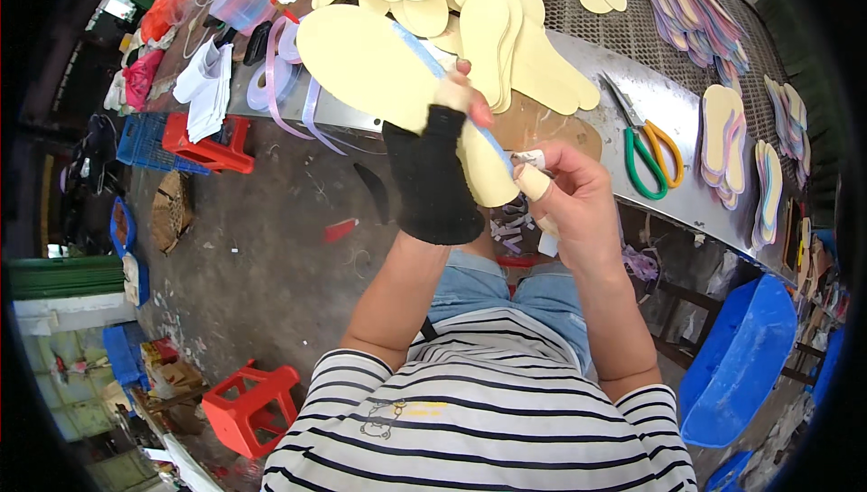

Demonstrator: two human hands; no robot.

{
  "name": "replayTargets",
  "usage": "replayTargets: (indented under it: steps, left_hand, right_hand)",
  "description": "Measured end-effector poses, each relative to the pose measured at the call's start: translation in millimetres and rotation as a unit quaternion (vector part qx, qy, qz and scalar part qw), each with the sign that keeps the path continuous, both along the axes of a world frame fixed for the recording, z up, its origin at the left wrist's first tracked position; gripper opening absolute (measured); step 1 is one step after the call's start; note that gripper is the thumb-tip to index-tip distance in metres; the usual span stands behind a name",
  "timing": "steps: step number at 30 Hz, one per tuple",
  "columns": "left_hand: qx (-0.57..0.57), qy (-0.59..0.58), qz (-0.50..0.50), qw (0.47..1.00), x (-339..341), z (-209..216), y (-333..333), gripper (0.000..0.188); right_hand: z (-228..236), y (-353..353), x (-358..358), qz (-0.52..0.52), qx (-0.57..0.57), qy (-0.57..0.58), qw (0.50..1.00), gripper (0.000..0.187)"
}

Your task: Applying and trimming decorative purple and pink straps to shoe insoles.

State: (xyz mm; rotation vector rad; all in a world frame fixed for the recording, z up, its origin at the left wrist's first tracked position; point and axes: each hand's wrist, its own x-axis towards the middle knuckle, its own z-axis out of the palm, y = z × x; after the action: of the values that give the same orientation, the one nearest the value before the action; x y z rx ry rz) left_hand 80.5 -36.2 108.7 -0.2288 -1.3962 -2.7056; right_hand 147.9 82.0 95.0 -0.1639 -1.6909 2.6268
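My left hand, in a black fingerless glove, grips a large cream insole by its middle, with thumb and fingers closed round it. A light blue strip runs along the insole's right edge. At the narrow lower end, my right hand pinches the edge between a thumb and finger that wear pale finger wraps. What exactly lies between those fingertips is partly hidden. Beyond my hands a pile of cream insoles lies on the table. Right of them rest scissors with green and orange handles.
Bundles of layered insoles lie along the table's right side. Ribbon rolls and white papers sit at the left, near a red stool. Another red stool and a blue tub stand lower down on either side.
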Motion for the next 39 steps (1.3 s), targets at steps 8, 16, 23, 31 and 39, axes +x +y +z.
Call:
replayTargets:
  steps: [8,16,23,31,39]
  left_hand:
    - [-0.086,-0.073,-0.007,0.994,5.9,3.2,4.1,0.019]
    - [-0.057,-0.041,-0.031,0.997,10.3,-11.8,8.6,0.021]
    - [-0.072,-0.016,0.040,0.996,3.9,-17.2,7.9,0.026]
    - [-0.491,0.293,0.217,0.791,-23.5,19.7,-53.7,0.048]
    - [-0.661,0.259,-0.448,0.544,-25.5,14.6,-53.0,0.043]
  right_hand:
    - [-3.5,12.2,-1.3,0.065,0.144,0.021,0.987,0.008]
    - [-4.0,0.1,-22.4,-0.055,0.361,0.223,0.904,0.014]
    - [-14.7,-1.3,-12.4,0.030,0.169,0.123,0.977,0.008]
    - [4.0,64.4,-28.1,0.120,0.411,0.111,0.897,0.012]
    - [49.6,30.8,-20.4,0.250,0.460,0.143,0.840,0.016]
